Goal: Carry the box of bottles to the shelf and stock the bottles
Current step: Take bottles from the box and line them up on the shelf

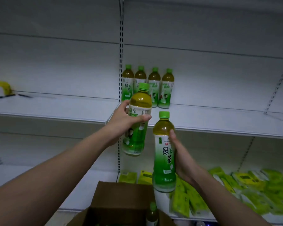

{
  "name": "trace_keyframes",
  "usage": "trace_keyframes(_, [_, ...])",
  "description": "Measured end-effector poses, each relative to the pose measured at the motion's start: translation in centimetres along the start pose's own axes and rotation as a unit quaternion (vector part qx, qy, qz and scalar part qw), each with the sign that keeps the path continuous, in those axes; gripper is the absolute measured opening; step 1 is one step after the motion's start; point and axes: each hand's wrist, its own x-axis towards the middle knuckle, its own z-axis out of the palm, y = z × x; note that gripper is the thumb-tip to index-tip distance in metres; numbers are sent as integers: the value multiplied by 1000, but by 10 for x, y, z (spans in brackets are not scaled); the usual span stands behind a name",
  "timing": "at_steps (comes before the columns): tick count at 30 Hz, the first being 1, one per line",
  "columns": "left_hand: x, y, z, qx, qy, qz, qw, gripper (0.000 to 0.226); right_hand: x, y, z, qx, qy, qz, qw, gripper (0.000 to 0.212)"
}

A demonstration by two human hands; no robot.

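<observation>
With four green tea bottles (148, 86) standing on the white shelf (203, 118), the left hand (124, 121) and right hand (181, 159) each clamp fingers around another bottle, while the cardboard box (121, 203) below holds more.
</observation>
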Motion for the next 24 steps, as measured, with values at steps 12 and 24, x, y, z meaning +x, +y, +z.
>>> trace_keyframes(12, [87, 37, 51, -46, 79, 14, 996, 90, 50, -97, -46, -21, 113, -135, 984, 55])
trace_keyframes(24, [159, 4, 107, -24, 68, 11, 997, 85, 117, -107, -117, -43, 185, -177, 966, 52])
